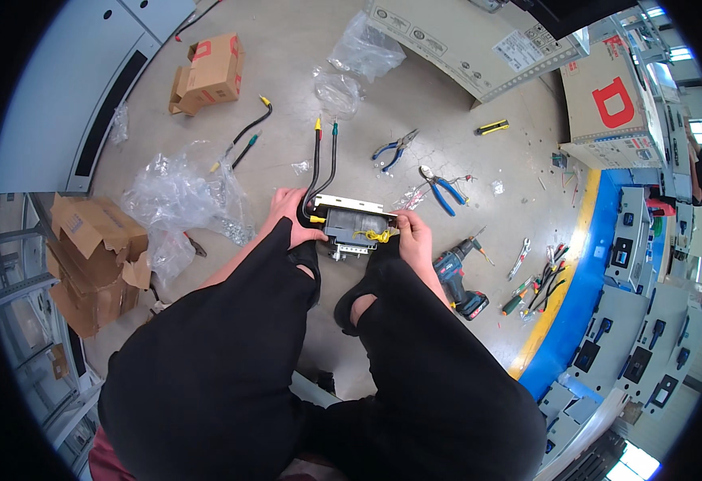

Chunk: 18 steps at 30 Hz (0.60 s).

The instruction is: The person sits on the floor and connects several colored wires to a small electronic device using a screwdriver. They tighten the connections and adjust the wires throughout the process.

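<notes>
Between my feet I hold a dark electrical unit [351, 223] with a pale metal mounting plate [349, 204] along its far edge. My left hand [293, 217] grips its left end, thumb on the near side. The right end is in my right hand [412, 233], fingers at the plate's corner. A small bundle of yellow wire [375, 235] lies on the unit's near right part. From its left end two black cables [317, 159] run away from me, one tipped yellow and one green. A perforated metal bracket [354, 250] juts out on the near side.
Long-nose pliers [396, 150], blue-handled cutters [443, 189], a cordless drill [460, 276], a wrench [519, 258] and a yellow utility knife [492, 127] lie on the floor. Short cables [549, 279] lie farther right. Plastic bags [177, 192] and opened cardboard boxes [95, 258] are at left.
</notes>
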Tool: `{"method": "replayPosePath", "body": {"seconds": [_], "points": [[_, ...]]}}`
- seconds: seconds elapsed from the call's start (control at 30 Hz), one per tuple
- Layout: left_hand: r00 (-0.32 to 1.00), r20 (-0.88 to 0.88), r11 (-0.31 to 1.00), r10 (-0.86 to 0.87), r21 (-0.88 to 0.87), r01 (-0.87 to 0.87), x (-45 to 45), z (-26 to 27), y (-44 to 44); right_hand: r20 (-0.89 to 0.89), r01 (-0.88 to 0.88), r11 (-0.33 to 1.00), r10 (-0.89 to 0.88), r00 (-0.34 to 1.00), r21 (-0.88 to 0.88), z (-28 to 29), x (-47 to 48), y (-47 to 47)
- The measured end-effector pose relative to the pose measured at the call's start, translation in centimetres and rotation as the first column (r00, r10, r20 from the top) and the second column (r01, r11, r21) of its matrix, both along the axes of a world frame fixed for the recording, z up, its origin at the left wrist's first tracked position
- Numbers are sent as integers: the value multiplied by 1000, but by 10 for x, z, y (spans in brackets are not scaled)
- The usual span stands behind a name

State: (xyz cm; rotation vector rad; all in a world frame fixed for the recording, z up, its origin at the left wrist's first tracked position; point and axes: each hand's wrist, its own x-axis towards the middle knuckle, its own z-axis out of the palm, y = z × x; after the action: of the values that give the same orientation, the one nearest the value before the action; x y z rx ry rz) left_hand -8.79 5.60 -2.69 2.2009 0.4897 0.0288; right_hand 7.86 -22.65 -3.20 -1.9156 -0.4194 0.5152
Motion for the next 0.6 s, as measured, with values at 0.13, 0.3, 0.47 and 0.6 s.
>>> {"method": "replayPosePath", "body": {"seconds": [0.13,0.3,0.47,0.6], "points": [[989,143,999,45,24,-48,-5,2,-1,-36,22,1000,-22,999,2,-3,-8,0],[848,310,869,-430,395,297,-2,56,-18,-159,54,998,-50,986,22,-19,-18,-24],[729,65,652,-682,506,565,43,92,-48,-221,79,995,-65,973,56,-5,-21,-15],[760,-204,605,-617,496,624,52,88,-54,-141,126,992,-125,982,0,13,-22,-20]]}}
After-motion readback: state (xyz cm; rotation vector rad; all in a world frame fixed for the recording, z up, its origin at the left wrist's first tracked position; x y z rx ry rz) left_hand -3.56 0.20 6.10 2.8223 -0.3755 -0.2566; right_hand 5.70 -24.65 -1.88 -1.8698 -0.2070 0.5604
